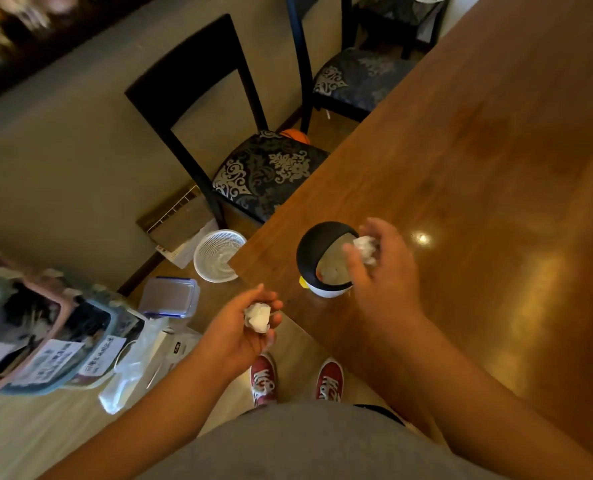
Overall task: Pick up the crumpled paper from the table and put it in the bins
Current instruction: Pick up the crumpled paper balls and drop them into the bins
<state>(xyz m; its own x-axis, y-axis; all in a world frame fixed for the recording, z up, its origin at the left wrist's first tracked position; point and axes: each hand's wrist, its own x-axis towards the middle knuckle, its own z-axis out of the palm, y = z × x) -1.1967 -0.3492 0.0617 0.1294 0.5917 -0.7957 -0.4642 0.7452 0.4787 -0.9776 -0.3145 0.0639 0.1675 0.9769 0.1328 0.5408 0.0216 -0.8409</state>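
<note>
Holding item 1: a small white crumpled paper ball (366, 249), pinched in the fingertips of the right hand (381, 268), directly over the mouth of the bin.

Item 2: second white crumpled paper wad (257, 317), cupped in the curled fingers of the left hand (243, 327), off the table edge, above the floor and short of the bin.

Item 3: small round desktop bin with black domed hood, white base and yellow trim (324, 259), standing on the glossy brown wooden table (478, 202) near its corner. The swing flap looks tilted, opening partly shown; the right hand's fingers cover part of it.

Step in hand, as judged: dropping item 1 into item 3.

Handling notes:
- Bring the pinch low over the opening before letting go; the paper is light and could glance off the hood.
- If the flap resists, press the ball against it, not the hood; the bin looks light and may slide on the polished top.
- Keep the left hand's grasp closed until the right hand clears, then feed item 2 through the same opening.

Nearby, not involved: white slotted plastic basket (219, 255) on the floor beside the table corner.
</note>
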